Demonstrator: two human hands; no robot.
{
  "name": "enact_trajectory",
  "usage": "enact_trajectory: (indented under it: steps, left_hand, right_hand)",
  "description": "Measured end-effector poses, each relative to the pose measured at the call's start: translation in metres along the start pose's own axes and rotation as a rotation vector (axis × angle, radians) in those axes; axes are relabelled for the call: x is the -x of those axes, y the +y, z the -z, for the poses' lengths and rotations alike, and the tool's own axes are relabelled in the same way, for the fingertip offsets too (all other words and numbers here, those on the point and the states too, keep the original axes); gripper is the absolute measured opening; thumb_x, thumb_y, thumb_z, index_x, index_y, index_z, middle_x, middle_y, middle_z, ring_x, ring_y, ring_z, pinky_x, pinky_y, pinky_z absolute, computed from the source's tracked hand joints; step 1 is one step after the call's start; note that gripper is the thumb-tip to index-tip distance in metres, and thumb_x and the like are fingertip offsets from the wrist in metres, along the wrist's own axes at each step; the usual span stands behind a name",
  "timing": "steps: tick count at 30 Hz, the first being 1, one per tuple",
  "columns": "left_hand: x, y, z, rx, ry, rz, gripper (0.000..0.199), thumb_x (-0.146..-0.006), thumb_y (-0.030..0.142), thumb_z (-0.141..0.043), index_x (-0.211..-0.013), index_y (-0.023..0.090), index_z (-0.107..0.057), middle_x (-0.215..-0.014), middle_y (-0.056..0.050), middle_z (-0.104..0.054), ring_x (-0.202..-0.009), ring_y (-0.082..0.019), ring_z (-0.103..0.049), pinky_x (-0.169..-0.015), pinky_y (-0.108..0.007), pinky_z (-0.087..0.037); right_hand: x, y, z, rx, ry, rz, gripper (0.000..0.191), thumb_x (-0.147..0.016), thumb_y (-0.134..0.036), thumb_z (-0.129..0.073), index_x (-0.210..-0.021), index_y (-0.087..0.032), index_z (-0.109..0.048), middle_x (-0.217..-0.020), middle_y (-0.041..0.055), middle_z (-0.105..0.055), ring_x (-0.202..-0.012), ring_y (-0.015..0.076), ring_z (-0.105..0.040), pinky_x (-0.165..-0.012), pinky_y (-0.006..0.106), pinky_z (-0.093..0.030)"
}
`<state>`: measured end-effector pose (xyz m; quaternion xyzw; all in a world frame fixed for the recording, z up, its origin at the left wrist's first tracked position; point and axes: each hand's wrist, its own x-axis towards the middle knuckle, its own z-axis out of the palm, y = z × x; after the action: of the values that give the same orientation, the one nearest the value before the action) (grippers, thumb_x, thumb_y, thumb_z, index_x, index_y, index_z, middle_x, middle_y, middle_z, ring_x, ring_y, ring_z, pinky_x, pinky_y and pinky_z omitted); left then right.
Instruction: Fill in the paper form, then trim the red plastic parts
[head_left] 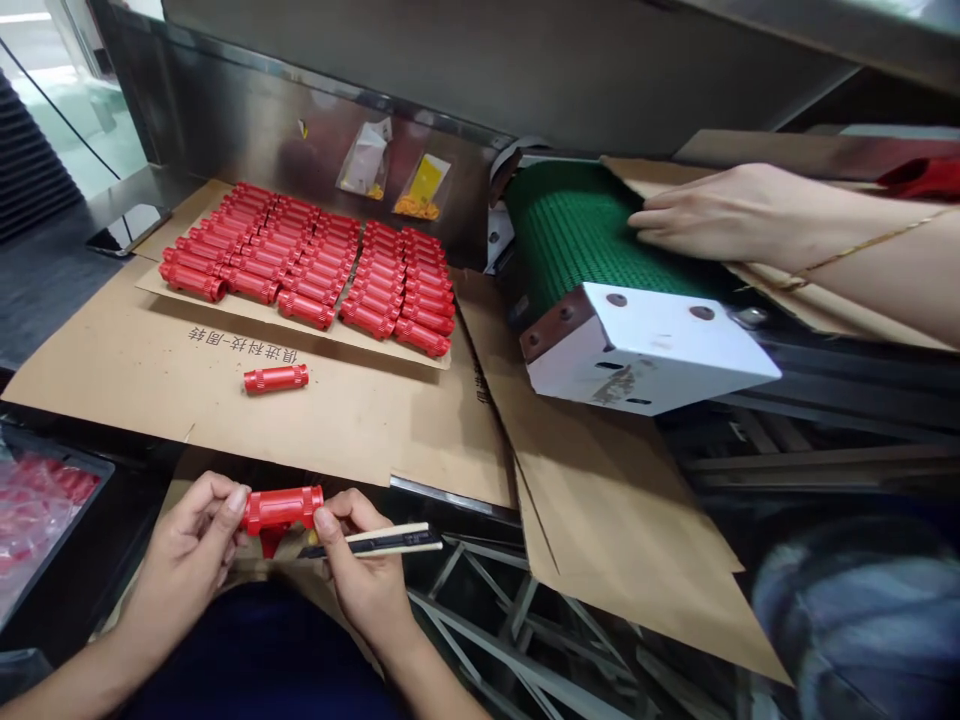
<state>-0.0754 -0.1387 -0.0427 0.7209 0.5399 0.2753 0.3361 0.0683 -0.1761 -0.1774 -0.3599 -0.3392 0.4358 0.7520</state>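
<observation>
My left hand (191, 545) and my right hand (360, 560) hold one red plastic cylinder part (281, 510) between their fingertips, low in the view; a small red tab hangs under it. My right hand also grips a thin blade tool (390, 541) with a pale handle, pointing right. A single red part (276, 378) lies alone on the brown cardboard (360, 410). Further back, several rows of red parts (315, 265) lie side by side on a smaller cardboard sheet.
Another person's hand (720, 215) rests on a green conveyor belt (577, 235) at right, above a white bracket (645, 345). A black tray of red parts (37, 500) sits at left. Two plastic bags (390, 175) lean on the steel back wall. A phone (127, 228) lies far left.
</observation>
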Motion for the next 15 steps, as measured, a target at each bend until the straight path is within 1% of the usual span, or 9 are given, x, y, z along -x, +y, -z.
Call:
enact_trajectory:
  steps: [2,3,4,5,8,10,12,14,15]
  left_hand:
    - [0.003,-0.003,0.0,-0.047,0.04,-0.16,0.027,-0.091,0.043,-0.075,-0.107,0.022,-0.069,-0.092,-0.006,-0.071,-0.071,-0.016,-0.071,-0.067,-0.024,-0.061]
    - [0.003,-0.004,0.0,-0.04,0.044,-0.202,0.031,-0.089,0.038,-0.077,-0.115,0.023,-0.069,-0.104,-0.008,-0.073,-0.084,-0.02,-0.074,-0.078,-0.028,-0.064]
    - [0.003,-0.005,0.0,-0.014,0.041,-0.219,0.035,-0.088,0.034,-0.078,-0.119,0.023,-0.068,-0.112,-0.009,-0.072,-0.093,-0.022,-0.075,-0.084,-0.03,-0.064]
    - [0.002,-0.005,0.0,0.018,0.039,-0.216,0.036,-0.086,0.032,-0.08,-0.119,0.023,-0.068,-0.114,-0.009,-0.071,-0.096,-0.023,-0.075,-0.084,-0.029,-0.064]
    - [-0.004,-0.001,-0.002,0.085,0.053,-0.191,0.026,-0.085,0.03,-0.081,-0.106,0.023,-0.068,-0.103,-0.004,-0.066,-0.075,-0.014,-0.07,-0.064,-0.022,-0.062]
    - [-0.007,0.001,-0.001,0.091,0.062,-0.254,0.017,-0.087,0.028,-0.079,-0.1,0.024,-0.069,-0.102,-0.004,-0.062,-0.074,-0.012,-0.066,-0.059,-0.019,-0.057]
    - [-0.007,0.0,0.001,0.077,0.068,-0.382,0.014,-0.088,0.022,-0.077,-0.101,0.026,-0.071,-0.106,-0.005,-0.061,-0.09,-0.015,-0.067,-0.068,-0.019,-0.059]
    - [-0.006,-0.002,0.003,0.056,0.077,-0.508,0.018,-0.087,0.015,-0.076,-0.1,0.027,-0.075,-0.118,-0.007,-0.06,-0.111,-0.018,-0.064,-0.084,-0.021,-0.059]
    - [-0.005,-0.004,0.003,0.061,0.075,-0.527,0.02,-0.086,0.013,-0.076,-0.099,0.028,-0.076,-0.123,-0.008,-0.059,-0.118,-0.02,-0.062,-0.09,-0.023,-0.058]
  right_hand:
    - [0.001,0.001,0.0,0.158,0.06,0.112,0.032,-0.103,-0.041,-0.06,-0.081,-0.018,-0.064,-0.068,-0.0007,-0.058,-0.06,0.011,-0.051,-0.057,0.024,-0.038]
    - [0.001,0.0,0.0,0.182,0.063,0.137,0.029,-0.103,-0.038,-0.061,-0.083,-0.018,-0.066,-0.069,-0.0006,-0.06,-0.061,0.0109,-0.052,-0.058,0.024,-0.038]
    - [0.001,0.0,-0.001,0.174,0.049,0.154,0.025,-0.103,-0.036,-0.061,-0.086,-0.018,-0.067,-0.071,-0.0008,-0.061,-0.061,0.0106,-0.052,-0.058,0.024,-0.038]
    - [0.001,-0.001,-0.002,0.152,0.024,0.174,0.022,-0.102,-0.034,-0.062,-0.088,-0.018,-0.068,-0.071,-0.0009,-0.062,-0.06,0.0102,-0.052,-0.058,0.024,-0.039]
    - [-0.001,-0.006,-0.005,0.138,-0.045,0.285,0.019,-0.101,-0.029,-0.064,-0.087,-0.017,-0.069,-0.073,0.0003,-0.065,-0.064,0.0107,-0.055,-0.062,0.024,-0.042]
    - [-0.003,-0.009,-0.007,0.15,-0.06,0.329,0.019,-0.101,-0.027,-0.063,-0.085,-0.017,-0.069,-0.072,0.0008,-0.065,-0.067,0.0115,-0.056,-0.065,0.024,-0.043]
    - [-0.003,-0.01,-0.009,0.109,-0.074,0.289,0.023,-0.101,-0.029,-0.064,-0.081,-0.017,-0.067,-0.07,0.0003,-0.062,-0.064,0.0111,-0.055,-0.063,0.024,-0.042]
    - [-0.003,-0.008,-0.014,-0.044,-0.117,0.147,0.028,-0.102,-0.036,-0.062,-0.08,-0.018,-0.061,-0.064,-0.0023,-0.057,-0.053,0.0089,-0.049,-0.052,0.022,-0.039]
    - [-0.004,-0.007,-0.016,-0.128,-0.137,0.072,0.029,-0.103,-0.038,-0.061,-0.082,-0.019,-0.058,-0.061,-0.0042,-0.055,-0.047,0.0078,-0.045,-0.045,0.02,-0.036]
